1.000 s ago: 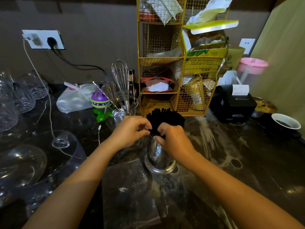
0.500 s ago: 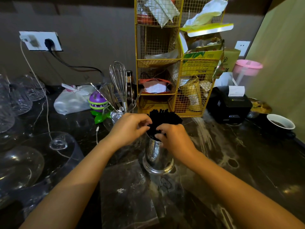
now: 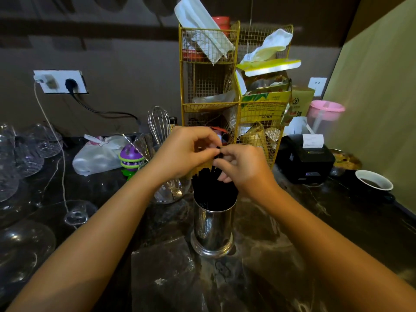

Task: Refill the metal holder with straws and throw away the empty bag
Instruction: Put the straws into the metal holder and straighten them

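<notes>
A shiny metal holder (image 3: 212,230) stands on the dark counter, filled with a bundle of black straws (image 3: 211,190) that stick out above its rim. My left hand (image 3: 186,152) and my right hand (image 3: 244,168) meet just above the bundle. Their fingertips pinch together at the straw tops, which they partly hide. What exactly sits between the fingertips is too small to tell. A clear, flat empty bag (image 3: 162,269) lies on the counter in front of the holder, to its left.
A yellow wire rack (image 3: 209,86) full of packets stands right behind the holder. A glass with a whisk (image 3: 158,124) and spoons sits left of it. Glass bowls and lids (image 3: 20,242) crowd the left side. A black receipt printer (image 3: 306,158) and a paper cup (image 3: 373,180) are at the right.
Both hands have risen from the sides of the bundle to its top, fingertips now pinched together. The straws stand in the holder, which has not moved. The view has tilted upward.
</notes>
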Action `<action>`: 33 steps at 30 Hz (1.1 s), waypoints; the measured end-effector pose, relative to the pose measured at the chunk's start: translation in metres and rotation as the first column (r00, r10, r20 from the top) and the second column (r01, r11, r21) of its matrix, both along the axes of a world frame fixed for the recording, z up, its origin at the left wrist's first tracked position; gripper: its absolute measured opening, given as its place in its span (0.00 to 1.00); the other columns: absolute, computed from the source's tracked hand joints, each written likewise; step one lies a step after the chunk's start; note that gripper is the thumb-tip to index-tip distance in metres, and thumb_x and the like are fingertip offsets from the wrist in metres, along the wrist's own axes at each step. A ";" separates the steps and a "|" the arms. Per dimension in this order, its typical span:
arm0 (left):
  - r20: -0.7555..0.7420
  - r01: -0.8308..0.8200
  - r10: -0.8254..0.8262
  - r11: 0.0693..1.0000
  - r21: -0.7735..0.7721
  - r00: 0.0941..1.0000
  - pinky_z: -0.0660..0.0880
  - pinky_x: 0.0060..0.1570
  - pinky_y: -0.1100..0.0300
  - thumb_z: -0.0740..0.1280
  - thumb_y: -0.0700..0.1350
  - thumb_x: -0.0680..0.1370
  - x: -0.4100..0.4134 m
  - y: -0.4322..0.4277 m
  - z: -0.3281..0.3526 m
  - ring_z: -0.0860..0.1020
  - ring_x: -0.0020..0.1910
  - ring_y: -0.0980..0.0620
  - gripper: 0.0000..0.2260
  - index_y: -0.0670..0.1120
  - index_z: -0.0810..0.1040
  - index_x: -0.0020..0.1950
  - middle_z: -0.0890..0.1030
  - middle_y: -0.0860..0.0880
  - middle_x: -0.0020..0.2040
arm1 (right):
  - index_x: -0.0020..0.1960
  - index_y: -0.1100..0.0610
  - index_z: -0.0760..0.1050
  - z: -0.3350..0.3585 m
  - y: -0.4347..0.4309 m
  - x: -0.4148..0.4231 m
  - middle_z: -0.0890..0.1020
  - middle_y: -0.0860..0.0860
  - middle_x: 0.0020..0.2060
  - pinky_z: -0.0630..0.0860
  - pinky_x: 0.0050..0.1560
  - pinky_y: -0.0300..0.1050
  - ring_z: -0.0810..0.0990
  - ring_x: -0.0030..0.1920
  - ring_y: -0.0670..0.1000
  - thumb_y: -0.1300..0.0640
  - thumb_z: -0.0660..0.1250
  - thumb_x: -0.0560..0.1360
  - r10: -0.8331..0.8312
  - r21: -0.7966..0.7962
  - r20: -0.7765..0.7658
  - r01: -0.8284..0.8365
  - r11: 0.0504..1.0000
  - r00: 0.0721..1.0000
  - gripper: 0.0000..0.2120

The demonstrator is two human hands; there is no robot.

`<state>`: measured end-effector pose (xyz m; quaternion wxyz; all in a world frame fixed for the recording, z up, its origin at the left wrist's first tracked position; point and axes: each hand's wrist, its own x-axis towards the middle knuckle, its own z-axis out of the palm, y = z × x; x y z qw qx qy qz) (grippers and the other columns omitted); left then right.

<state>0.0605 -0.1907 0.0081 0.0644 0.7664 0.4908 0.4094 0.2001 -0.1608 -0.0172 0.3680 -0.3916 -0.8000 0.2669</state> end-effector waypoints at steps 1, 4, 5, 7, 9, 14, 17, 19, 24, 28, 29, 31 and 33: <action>0.014 0.011 -0.011 1.000 0.015 1.000 0.72 0.39 0.72 0.69 0.39 0.70 0.003 0.001 0.005 0.77 0.38 0.63 0.05 0.46 0.80 0.45 0.76 0.59 0.36 | 0.51 0.63 0.78 0.005 0.001 0.001 0.76 0.49 0.25 0.78 0.33 0.35 0.76 0.23 0.42 0.61 0.66 0.73 -0.002 -0.010 -0.021 0.002 1.000 1.000 0.08; 0.064 0.029 -0.032 0.999 0.044 0.997 0.73 0.38 0.69 0.69 0.38 0.70 0.014 0.004 0.016 0.77 0.37 0.58 0.05 0.44 0.80 0.45 0.77 0.58 0.35 | 0.50 0.63 0.77 0.017 0.001 0.006 0.75 0.49 0.25 0.78 0.31 0.35 0.76 0.22 0.42 0.61 0.65 0.74 -0.012 -0.075 -0.128 0.003 0.997 0.992 0.07; 0.095 0.033 -0.038 0.998 0.051 0.995 0.73 0.38 0.70 0.69 0.38 0.70 0.017 0.004 0.018 0.77 0.38 0.59 0.05 0.44 0.80 0.45 0.77 0.57 0.36 | 0.50 0.62 0.77 0.020 0.001 0.008 0.76 0.50 0.26 0.78 0.31 0.33 0.76 0.22 0.40 0.62 0.64 0.74 -0.016 -0.095 -0.160 0.001 0.995 0.987 0.07; 0.158 0.044 -0.053 0.997 0.059 0.986 0.74 0.39 0.68 0.69 0.38 0.70 0.024 0.004 0.021 0.77 0.38 0.58 0.06 0.44 0.79 0.46 0.77 0.57 0.36 | 0.52 0.62 0.77 0.026 -0.001 0.013 0.76 0.50 0.28 0.78 0.32 0.33 0.76 0.22 0.39 0.62 0.64 0.74 -0.022 -0.104 -0.192 0.002 0.995 0.981 0.08; 0.207 0.055 -0.069 0.996 0.070 0.976 0.76 0.41 0.62 0.69 0.39 0.70 0.028 0.001 0.021 0.77 0.39 0.56 0.07 0.46 0.78 0.47 0.77 0.56 0.38 | 0.54 0.64 0.76 0.031 -0.001 0.019 0.77 0.52 0.30 0.79 0.33 0.35 0.77 0.25 0.41 0.61 0.65 0.74 -0.034 -0.110 -0.230 0.008 0.994 0.973 0.11; 0.355 0.055 -0.068 0.997 0.047 0.933 0.73 0.34 0.66 0.65 0.41 0.73 0.029 -0.010 0.008 0.76 0.31 0.60 0.08 0.50 0.77 0.36 0.77 0.54 0.30 | 0.54 0.68 0.74 0.050 0.002 0.038 0.79 0.55 0.33 0.77 0.29 0.30 0.79 0.26 0.43 0.61 0.66 0.73 -0.087 -0.085 -0.350 0.061 0.995 0.933 0.13; 0.365 0.094 -0.027 0.981 -0.167 0.931 0.71 0.30 0.72 0.62 0.43 0.75 0.037 -0.015 -0.012 0.76 0.28 0.60 0.10 0.44 0.79 0.37 0.78 0.52 0.31 | 0.43 0.61 0.76 0.061 -0.001 0.050 0.80 0.52 0.32 0.77 0.29 0.30 0.80 0.26 0.40 0.61 0.65 0.73 -0.086 -0.065 -0.502 0.062 0.996 0.860 0.03; 0.401 0.138 0.011 0.930 -0.340 0.916 0.72 0.31 0.72 0.60 0.47 0.76 0.043 -0.016 -0.027 0.78 0.31 0.61 0.09 0.47 0.79 0.42 0.80 0.51 0.37 | 0.41 0.57 0.75 0.062 -0.004 0.054 0.81 0.52 0.33 0.78 0.31 0.30 0.81 0.28 0.41 0.62 0.64 0.74 -0.075 -0.084 -0.625 0.028 0.996 0.777 0.04; 0.904 0.341 0.089 0.907 -0.247 0.418 0.79 0.45 0.62 0.58 0.45 0.76 0.039 -0.009 -0.027 0.80 0.50 0.54 0.07 0.50 0.73 0.50 0.80 0.48 0.50 | 0.42 0.58 0.74 0.041 -0.006 0.052 0.81 0.52 0.37 0.78 0.32 0.30 0.83 0.32 0.43 0.64 0.62 0.74 -0.154 -0.322 -0.817 -0.218 0.921 0.556 0.05; 0.995 0.328 -0.004 0.944 -0.029 0.101 0.80 0.45 0.60 0.56 0.42 0.78 0.026 0.004 -0.017 0.82 0.45 0.54 0.10 0.44 0.73 0.56 0.81 0.46 0.50 | 0.40 0.60 0.73 0.012 -0.006 0.041 0.83 0.52 0.28 0.77 0.29 0.29 0.83 0.28 0.43 0.69 0.60 0.73 -0.259 -0.478 -0.824 -0.371 0.797 0.505 0.07; 0.996 0.326 -0.018 0.945 -0.011 0.087 0.81 0.44 0.61 0.55 0.42 0.78 0.024 0.006 -0.015 0.83 0.45 0.55 0.11 0.43 0.72 0.57 0.82 0.47 0.48 | 0.39 0.60 0.73 0.005 -0.005 0.039 0.83 0.51 0.24 0.77 0.29 0.29 0.83 0.27 0.43 0.69 0.60 0.73 -0.278 -0.511 -0.811 -0.391 0.766 0.515 0.08; 0.991 0.314 -0.023 0.949 -0.019 0.131 0.81 0.43 0.61 0.54 0.41 0.78 0.022 0.009 -0.012 0.83 0.44 0.55 0.10 0.44 0.73 0.55 0.84 0.49 0.44 | 0.38 0.61 0.73 -0.007 -0.003 0.035 0.83 0.50 0.23 0.78 0.29 0.30 0.83 0.28 0.44 0.70 0.61 0.73 -0.302 -0.573 -0.775 -0.416 0.706 0.555 0.08; 0.971 0.303 -0.007 0.951 -0.067 0.238 0.80 0.45 0.60 0.54 0.41 0.78 0.019 0.010 -0.009 0.83 0.43 0.55 0.10 0.45 0.75 0.52 0.85 0.50 0.39 | 0.39 0.61 0.74 -0.019 0.000 0.033 0.83 0.50 0.24 0.78 0.29 0.31 0.83 0.28 0.44 0.70 0.62 0.72 -0.297 -0.614 -0.741 -0.427 0.664 0.603 0.07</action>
